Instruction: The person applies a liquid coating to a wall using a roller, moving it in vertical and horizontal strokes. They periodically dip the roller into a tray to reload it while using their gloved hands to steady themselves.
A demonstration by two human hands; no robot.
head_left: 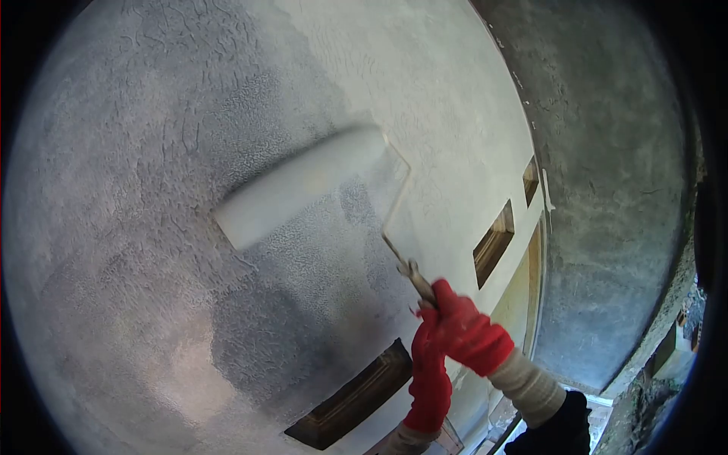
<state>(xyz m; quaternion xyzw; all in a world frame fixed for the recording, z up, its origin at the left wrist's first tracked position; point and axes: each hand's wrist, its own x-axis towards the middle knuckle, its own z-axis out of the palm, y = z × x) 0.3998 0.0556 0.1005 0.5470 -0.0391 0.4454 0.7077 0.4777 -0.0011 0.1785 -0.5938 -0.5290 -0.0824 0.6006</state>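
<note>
A paint roller (303, 186) with a long pale sleeve lies against the wall, tilted up to the right and slightly blurred. From its right end a bent wire frame (398, 199) runs down to the handle (418, 283). My right hand (472, 331), in a red glove with a beige cuff, is closed around the handle. Just below and left of it, my left hand (429, 371), also red-gloved, is closed on the handle's lower part, which the gloves hide. Around the roller, the wall (280, 341) shows dark grey, wet-looking textured patches beside paler areas.
A dark wooden-framed recess (353, 394) sits in the wall below the roller. Two smaller framed openings, a larger one (494, 243) and a smaller one (530, 180), lie to the right. Beyond a corner stands a darker grey wall (607, 212). Rough ground (648, 409) shows at lower right.
</note>
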